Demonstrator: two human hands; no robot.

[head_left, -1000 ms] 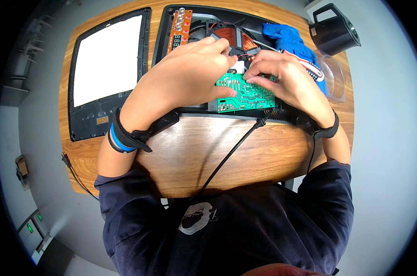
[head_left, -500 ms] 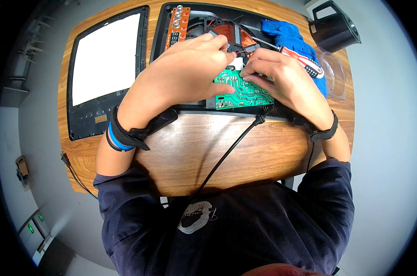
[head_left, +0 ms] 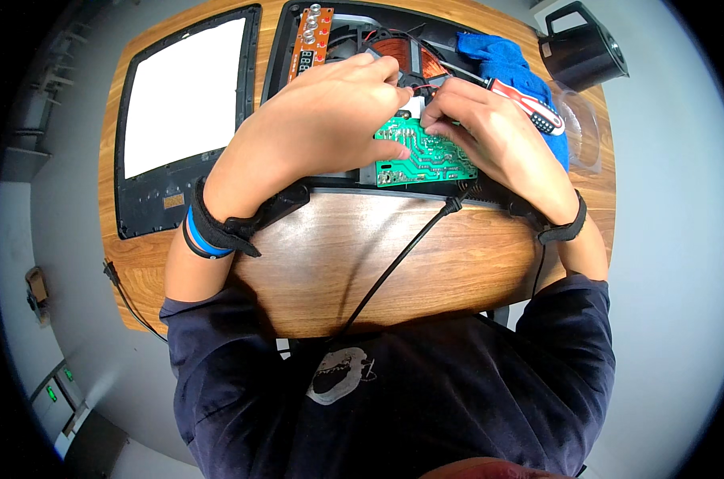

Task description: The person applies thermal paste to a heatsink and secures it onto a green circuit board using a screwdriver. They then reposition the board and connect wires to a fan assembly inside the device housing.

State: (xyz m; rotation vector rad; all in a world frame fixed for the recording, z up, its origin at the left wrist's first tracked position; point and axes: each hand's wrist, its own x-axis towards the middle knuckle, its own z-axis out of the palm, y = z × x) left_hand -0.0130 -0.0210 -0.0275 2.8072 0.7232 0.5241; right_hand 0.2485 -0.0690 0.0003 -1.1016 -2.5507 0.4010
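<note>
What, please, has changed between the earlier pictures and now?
Nothing visibly changed beyond a slight shift of the whole view. The left hand and right hand stay at the green circuit board; the screwdriver still lies on the blue cloth.

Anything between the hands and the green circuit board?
Nothing visible. The left hand has its thumb over the green circuit board; the right hand is at its upper edge. The screwdriver lies beyond the right hand, not between.

Glare pales the table [head_left: 362, 251] inside black fisheye corners
</note>
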